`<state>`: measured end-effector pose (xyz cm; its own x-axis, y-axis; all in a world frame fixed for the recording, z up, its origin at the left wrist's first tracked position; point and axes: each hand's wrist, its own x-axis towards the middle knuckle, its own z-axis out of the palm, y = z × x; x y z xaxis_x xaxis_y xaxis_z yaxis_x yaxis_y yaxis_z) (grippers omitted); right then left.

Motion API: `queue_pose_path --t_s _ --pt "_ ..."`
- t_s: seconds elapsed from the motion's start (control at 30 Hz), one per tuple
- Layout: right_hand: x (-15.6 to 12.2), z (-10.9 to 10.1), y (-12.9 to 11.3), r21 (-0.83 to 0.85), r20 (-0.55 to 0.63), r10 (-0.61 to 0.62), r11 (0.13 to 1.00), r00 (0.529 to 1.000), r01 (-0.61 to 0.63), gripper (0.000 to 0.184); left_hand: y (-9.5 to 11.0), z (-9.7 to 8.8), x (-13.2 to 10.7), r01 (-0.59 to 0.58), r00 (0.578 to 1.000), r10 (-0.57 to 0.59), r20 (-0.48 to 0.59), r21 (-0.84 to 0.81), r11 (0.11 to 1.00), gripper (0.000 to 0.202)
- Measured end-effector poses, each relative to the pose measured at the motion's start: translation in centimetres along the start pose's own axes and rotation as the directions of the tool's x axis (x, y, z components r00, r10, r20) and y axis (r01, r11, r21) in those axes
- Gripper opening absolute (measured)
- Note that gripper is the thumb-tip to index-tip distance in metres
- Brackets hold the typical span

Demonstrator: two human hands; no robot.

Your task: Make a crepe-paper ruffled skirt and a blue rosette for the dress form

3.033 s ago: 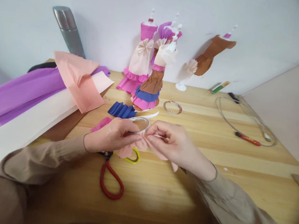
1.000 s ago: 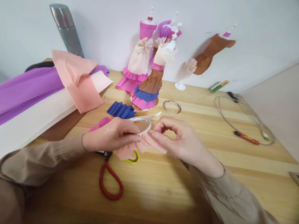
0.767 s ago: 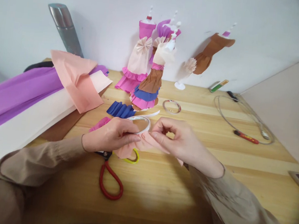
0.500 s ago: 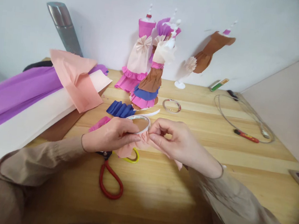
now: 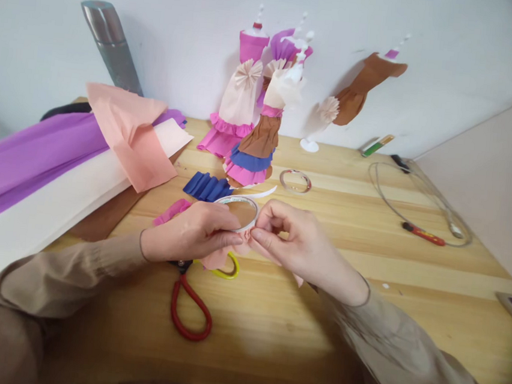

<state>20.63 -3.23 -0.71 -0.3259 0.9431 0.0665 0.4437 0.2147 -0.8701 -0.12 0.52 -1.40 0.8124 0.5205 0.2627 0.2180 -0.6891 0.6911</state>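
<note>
Between my hands is a strip of peach crepe paper [image 5: 220, 258], gathered into small folds along its upper edge. My left hand [image 5: 198, 230] pinches it at the left, thumb on top. From the right, my right hand [image 5: 294, 241] pinches the same strip, fingertips close to the left thumb. A tape roll [image 5: 238, 199] stands right behind the fingers, its white loose end [image 5: 267, 192] sticking out to the right; whether the paper is stuck to it I cannot tell. Scissors [image 5: 193, 309] with one red and one yellow handle lie below my left hand, blades hidden.
Dressed mini mannequins [image 5: 269, 124] stand at the back by the wall. Crepe paper sheets [image 5: 46, 154] and a flask [image 5: 111, 45] are at left. A blue pleated strip [image 5: 206, 187], a second tape roll [image 5: 295, 182] and a cable [image 5: 376, 194] lie on the table.
My right fingers have shifted slightly left, drawing nearer to the left thumb. The strip's right end has moved left with them. Both hands keep their pinch.
</note>
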Motion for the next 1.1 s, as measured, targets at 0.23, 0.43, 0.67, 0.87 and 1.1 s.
queue_pose_path --t_s 0.23,0.43,0.67,0.87,1.1 --pt "0.2 -0.5 0.1 0.022 0.009 0.009 1.0 1.0 -0.009 0.02 0.1 -0.1 0.0 -0.016 1.0 0.016 0.0 0.011 1.0 0.049" --pt "0.2 -0.6 0.2 0.034 0.002 0.017 0.999 1.0 -0.017 0.016 0.0 -0.1 0.0 -0.009 1.0 0.009 0.005 0.011 1.0 0.047" --pt "0.2 -1.3 -0.2 -0.005 0.004 0.057 0.998 0.998 -0.057 0.013 0.0 -0.4 0.0 0.03 0.999 -0.029 -0.014 0.015 0.999 0.041" --pt "0.4 -1.8 -0.1 -0.014 0.101 0.127 0.992 0.987 -0.126 0.033 0.2 -0.5 0.0 0.051 0.999 -0.051 -0.006 -0.019 0.999 0.041" --pt "0.6 -2.5 -0.1 0.204 0.274 0.218 0.939 0.936 -0.279 0.015 -0.2 -0.6 0.0 0.138 0.99 -0.138 0.01 -0.168 0.976 0.037"
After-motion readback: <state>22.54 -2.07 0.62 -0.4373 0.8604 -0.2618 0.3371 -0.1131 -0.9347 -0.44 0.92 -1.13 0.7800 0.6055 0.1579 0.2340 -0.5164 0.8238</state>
